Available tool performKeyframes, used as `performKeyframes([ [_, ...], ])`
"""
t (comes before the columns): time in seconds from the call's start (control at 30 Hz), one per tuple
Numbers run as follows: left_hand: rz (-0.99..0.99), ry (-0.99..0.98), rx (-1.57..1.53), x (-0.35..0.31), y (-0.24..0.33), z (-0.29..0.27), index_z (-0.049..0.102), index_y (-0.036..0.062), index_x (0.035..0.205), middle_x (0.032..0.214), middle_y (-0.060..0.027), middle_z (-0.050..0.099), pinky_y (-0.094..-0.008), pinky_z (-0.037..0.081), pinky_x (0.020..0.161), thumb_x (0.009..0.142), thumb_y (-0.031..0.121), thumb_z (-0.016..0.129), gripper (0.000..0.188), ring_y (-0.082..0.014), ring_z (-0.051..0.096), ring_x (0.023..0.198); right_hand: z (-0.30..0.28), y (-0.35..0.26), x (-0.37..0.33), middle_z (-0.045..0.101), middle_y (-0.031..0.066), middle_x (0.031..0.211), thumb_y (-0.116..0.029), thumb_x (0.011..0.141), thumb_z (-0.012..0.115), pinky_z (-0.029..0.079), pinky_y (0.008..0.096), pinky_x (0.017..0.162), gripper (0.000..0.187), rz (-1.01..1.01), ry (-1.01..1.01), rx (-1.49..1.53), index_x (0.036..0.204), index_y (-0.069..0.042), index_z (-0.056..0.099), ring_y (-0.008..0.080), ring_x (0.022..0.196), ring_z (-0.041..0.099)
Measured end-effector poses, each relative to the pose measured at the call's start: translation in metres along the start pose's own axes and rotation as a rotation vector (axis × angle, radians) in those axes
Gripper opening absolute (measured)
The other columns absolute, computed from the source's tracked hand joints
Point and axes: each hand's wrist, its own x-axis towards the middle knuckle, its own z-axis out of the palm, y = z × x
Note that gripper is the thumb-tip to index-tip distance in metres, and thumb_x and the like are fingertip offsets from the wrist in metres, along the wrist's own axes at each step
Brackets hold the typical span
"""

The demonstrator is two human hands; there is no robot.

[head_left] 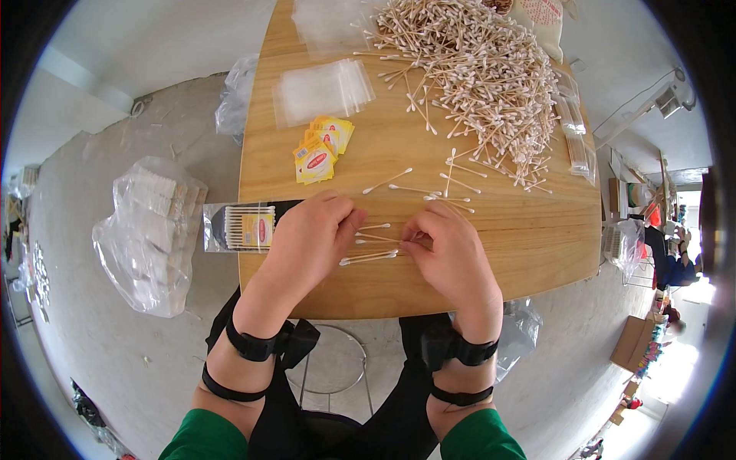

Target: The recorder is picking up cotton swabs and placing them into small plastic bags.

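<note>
Several cotton swabs [369,258] lie on the wooden table between my hands. My right hand [448,241] is closed in a pinch, with the end of a cotton swab [389,238] at its fingertips. Curled with thumb and fingers together, my left hand [314,230] hovers at the other ends of these swabs; what it holds, if anything, is hidden. Beside my left wrist, a clear packet [218,228] with a row of swabs and a yellow card juts past the table's left edge. More loose swabs [414,189] are scattered just beyond my fingers.
A big heap of cotton swabs [483,84] covers the table's far right. Yellow cards [316,162] and flat clear bags [318,92] lie at the far left. Off the left side, a plastic sack [153,238] of white packs stands on the floor. A stool [333,356] is below.
</note>
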Motion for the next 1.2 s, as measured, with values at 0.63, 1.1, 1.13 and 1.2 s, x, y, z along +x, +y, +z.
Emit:
performKeyframes([
  [0.63,0.329,0.201,0.089,0.007,-0.003,0.013,0.067,0.0007,0.102,0.111,-0.0097,0.064,-0.0413,0.047,0.089,0.084,0.004,0.065,0.019,-0.0314,0.057,0.103,0.003,0.013,0.008,0.060,0.0118,0.088,-0.001,0.073,0.070,0.048,0.0420,0.074,0.015,0.002,0.366,-0.132,0.086,-0.004,0.065,0.0329,0.086,0.059],
  [1.1,0.312,-0.063,0.050,0.003,-0.001,-0.013,0.070,-0.0034,0.095,0.104,-0.0086,0.069,-0.0380,0.048,0.090,0.082,0.000,0.062,0.015,-0.0274,0.060,0.102,-0.007,0.028,0.007,0.057,0.0085,0.085,-0.003,0.075,0.072,0.047,0.0403,0.072,0.012,0.004,0.400,-0.256,0.085,-0.005,0.066,0.0299,0.085,0.057],
  [1.13,0.329,-0.100,0.049,0.002,-0.003,-0.014,0.070,-0.0025,0.097,0.104,-0.0089,0.068,-0.0384,0.048,0.090,0.082,0.000,0.063,0.017,-0.0288,0.060,0.102,-0.007,0.028,0.007,0.057,0.0085,0.085,-0.003,0.075,0.072,0.047,0.0403,0.072,0.012,0.004,0.400,-0.255,0.085,-0.005,0.066,0.0299,0.085,0.057],
  [1.2,0.345,-0.136,0.049,0.000,-0.004,-0.019,0.070,-0.0016,0.100,0.105,-0.0092,0.068,-0.0387,0.049,0.089,0.082,-0.001,0.063,0.019,-0.0302,0.060,0.101,-0.007,0.027,0.007,0.057,0.0085,0.085,-0.003,0.075,0.072,0.048,0.0402,0.072,0.011,0.008,0.395,-0.254,0.084,-0.004,0.066,0.0297,0.085,0.057],
])
